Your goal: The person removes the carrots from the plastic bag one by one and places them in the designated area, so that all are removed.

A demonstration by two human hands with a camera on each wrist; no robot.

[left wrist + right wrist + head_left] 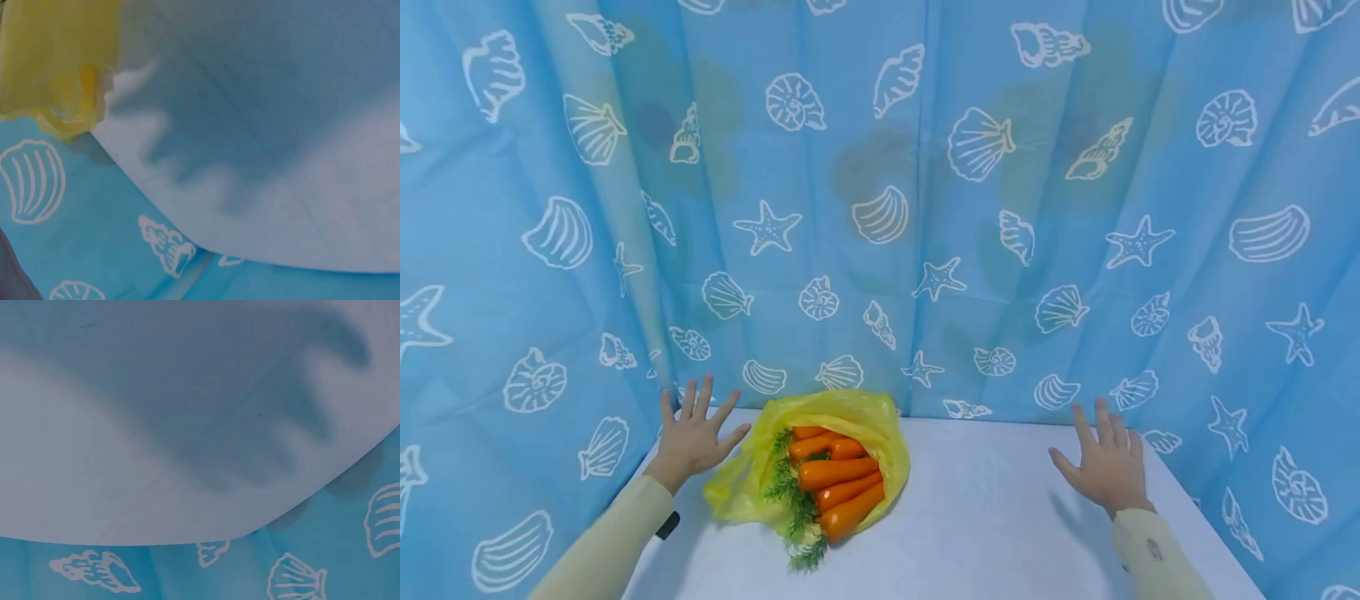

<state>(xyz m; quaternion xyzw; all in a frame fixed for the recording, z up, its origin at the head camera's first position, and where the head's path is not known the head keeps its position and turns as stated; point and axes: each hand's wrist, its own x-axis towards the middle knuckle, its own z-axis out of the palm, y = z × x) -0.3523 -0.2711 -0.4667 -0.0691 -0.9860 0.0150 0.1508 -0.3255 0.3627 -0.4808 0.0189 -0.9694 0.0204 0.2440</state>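
Observation:
A yellow plastic bag (pixel 891 454) lies on the white table with its mouth toward me. Inside it are several orange carrots (pixel 838 472), and feathery green tops (pixel 786 492) spill out at the left of the mouth. My left hand (pixel 692 442) hovers just left of the bag, fingers spread and holding nothing. Over the right side of the table, apart from the bag, my right hand (pixel 1108 467) is held with its fingers spread too. The left wrist view catches part of the yellow bag (pixel 59 56) and a hand's shadow; the right wrist view has only a shadow on the table.
The white table (pixel 985 517) ends at a blue curtain (pixel 925 208) printed with white shells and starfish, which also hangs along both sides. A small black object (pixel 667 525) shows beside the left wrist.

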